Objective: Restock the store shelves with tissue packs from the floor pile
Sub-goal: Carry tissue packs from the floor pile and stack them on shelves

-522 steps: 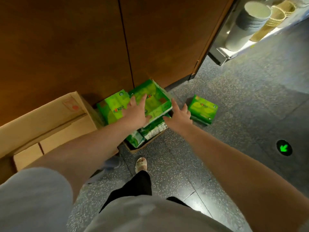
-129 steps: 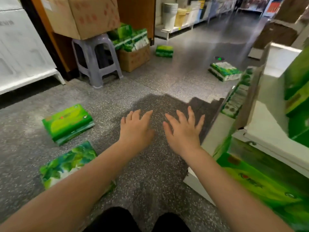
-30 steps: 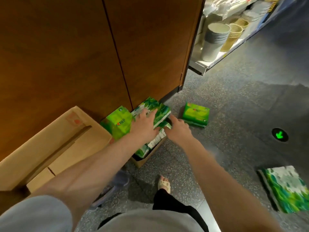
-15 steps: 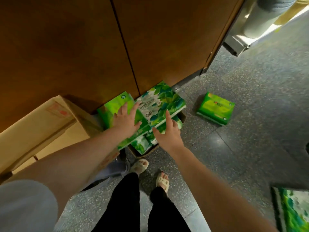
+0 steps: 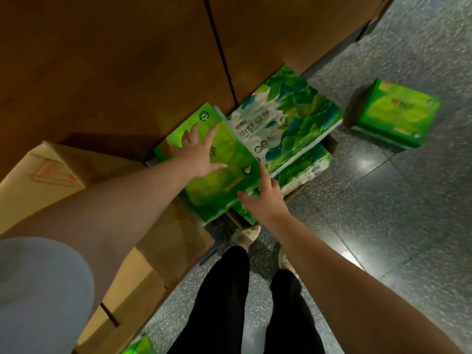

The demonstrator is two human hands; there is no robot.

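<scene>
left hand (image 5: pixel 198 155) flat, fingers spread on bright green tissue pack (image 5: pixel 219 180) | right hand (image 5: pixel 264 200) open, index touching leaf-print pack (image 5: pixel 288 123) edge | I see both packs stacked atop open carton (image 5: pixel 329 146) against wood panel (image 5: pixel 115 60) | another green pack (image 5: pixel 393 113) apart on floor (image 5: pixel 396 213) | big cardboard box (image 5: pixel 51 180) on left

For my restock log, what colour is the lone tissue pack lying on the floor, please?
Bright green tissue pack, head view.

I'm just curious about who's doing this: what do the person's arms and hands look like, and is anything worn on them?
Both hands, left and right, are bare: no gloves, rings or watch show. Both forearms are uncovered. A light grey short sleeve covers the left upper arm; the right arm's sleeve is out of view.
</scene>
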